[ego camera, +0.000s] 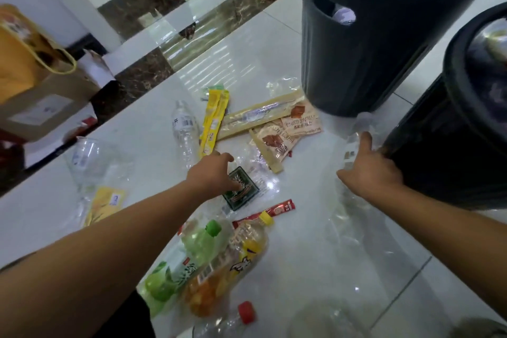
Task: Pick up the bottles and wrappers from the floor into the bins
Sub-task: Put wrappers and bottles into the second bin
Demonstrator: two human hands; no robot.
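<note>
Bottles and wrappers lie scattered on the white tiled floor. My left hand (216,171) reaches down onto a dark green wrapper (244,192), fingers curled on its top. My right hand (369,167) grips a crushed clear bottle (351,145) right beside the nearer dark bin (450,145). A second dark bin (370,49) stands behind it. A green-capped bottle (197,244), a yellow-capped orange bottle (244,252) and a red-capped clear bottle (241,315) lie near me. Farther out are a clear water bottle (185,129), yellow stick wrappers (214,121) and beige snack wrappers (277,143).
A brown paper bag (41,96) with yellow contents stands at the left by a dark marble floor strip (142,74). A crumpled clear cup (87,162) and a yellow packet (107,203) lie at the left. Clear plastic film (354,230) covers the floor under my right arm.
</note>
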